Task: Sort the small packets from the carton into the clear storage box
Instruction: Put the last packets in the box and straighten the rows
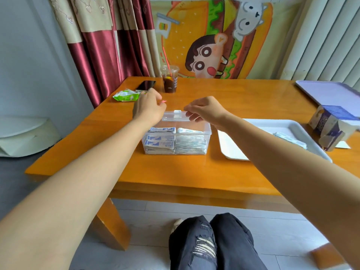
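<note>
Seen from the head camera, the left hand (149, 108) and the right hand (204, 112) each grip one end of the clear lid (175, 116). They hold it above the back of the clear storage box (208, 133), where packets (159, 143) sit in two full stacks. Closing it well probably means lowering both ends evenly, keeping the top packets flat. The opened carton (331, 125) stands well to the right, by the white tray (233, 149). The blue print on the packets is too blurred to read.

I assess this as a home room: maroon-and-beige curtains (101, 36) far left, a cartoon burger hanging (214, 36) on the far wall, an orange wooden table (175, 172) carrying an iced drink (169, 80) and a phone (145, 85).
</note>
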The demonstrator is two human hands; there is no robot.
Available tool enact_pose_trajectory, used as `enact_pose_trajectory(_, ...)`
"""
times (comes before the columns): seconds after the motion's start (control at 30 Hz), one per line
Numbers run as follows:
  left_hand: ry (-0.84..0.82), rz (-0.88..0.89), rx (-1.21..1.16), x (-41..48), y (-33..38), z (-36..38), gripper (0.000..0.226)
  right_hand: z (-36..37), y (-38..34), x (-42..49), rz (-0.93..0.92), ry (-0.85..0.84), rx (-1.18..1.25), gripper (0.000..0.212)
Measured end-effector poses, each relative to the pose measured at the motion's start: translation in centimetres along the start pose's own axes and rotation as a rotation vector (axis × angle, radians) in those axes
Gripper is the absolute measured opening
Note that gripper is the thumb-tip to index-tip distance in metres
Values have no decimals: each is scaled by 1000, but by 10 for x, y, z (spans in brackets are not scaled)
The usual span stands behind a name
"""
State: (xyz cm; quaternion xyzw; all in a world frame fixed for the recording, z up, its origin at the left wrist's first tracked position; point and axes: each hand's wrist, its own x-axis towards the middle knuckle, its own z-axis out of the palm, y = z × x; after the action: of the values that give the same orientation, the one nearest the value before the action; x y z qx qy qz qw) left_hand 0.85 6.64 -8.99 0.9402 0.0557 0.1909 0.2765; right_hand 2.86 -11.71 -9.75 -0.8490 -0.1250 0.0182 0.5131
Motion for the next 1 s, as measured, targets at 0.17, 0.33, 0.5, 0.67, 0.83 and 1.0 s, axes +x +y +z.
enact_pose_trajectory(0.17,-126,295,-150,-31,83,41,19,-62,39,-38,45,147,-22,21)
enact_pose_trajectory(0.33,-333,385,-160,-58,139,101,16,-130,98,-72,239,335,-109,16)
enact_pose_trajectory(0.5,-503,383,-109,-70,163,153,14,-175,146,-99,310,465,-378,32)
enact_pose_trajectory(0.67,-530,349,-34,-69,178,192,41,-189,173,-99,324,389,-665,28)
enact_pose_trajectory(0.83,-530,347,128,-68,183,210,58,-190,183,-88,424,228,-845,20)
enact_pose_trajectory(1.0,-486,369,107,-67,180,212,51,-198,185,-81,486,186,-837,18)
